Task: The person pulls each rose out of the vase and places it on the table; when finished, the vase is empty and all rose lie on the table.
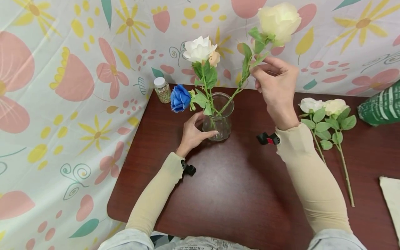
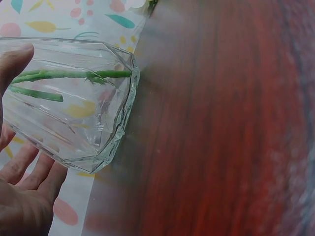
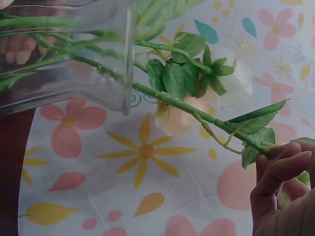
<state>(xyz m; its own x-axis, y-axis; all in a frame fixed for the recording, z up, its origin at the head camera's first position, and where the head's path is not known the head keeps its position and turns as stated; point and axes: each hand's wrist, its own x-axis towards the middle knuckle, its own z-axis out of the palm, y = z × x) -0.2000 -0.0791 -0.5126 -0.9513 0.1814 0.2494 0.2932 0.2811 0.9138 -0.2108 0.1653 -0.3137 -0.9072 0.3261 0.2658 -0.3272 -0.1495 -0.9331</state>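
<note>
A clear glass vase (image 1: 222,128) stands on the table, its faceted base showing in the left wrist view. My left hand (image 1: 194,133) grips it low on the left side, thumb across the front. Inside lean a white flower (image 1: 198,49), a peach flower (image 1: 214,58) behind it and a blue rose (image 1: 180,98) tipped to the left. My right hand (image 1: 278,81) pinches the leafy stem of a large cream rose (image 1: 279,21) between thumb and fingers, up near the bloom. That stem (image 3: 182,104) slants down through the vase mouth.
Two more flowers, one white (image 1: 310,105) and one cream (image 1: 335,107), lie to the right. A green object with white print (image 1: 381,104) sits beyond them. At the back left stands a small white-capped jar (image 1: 162,91). Floral cloth (image 1: 93,139) hangs behind and left of the table.
</note>
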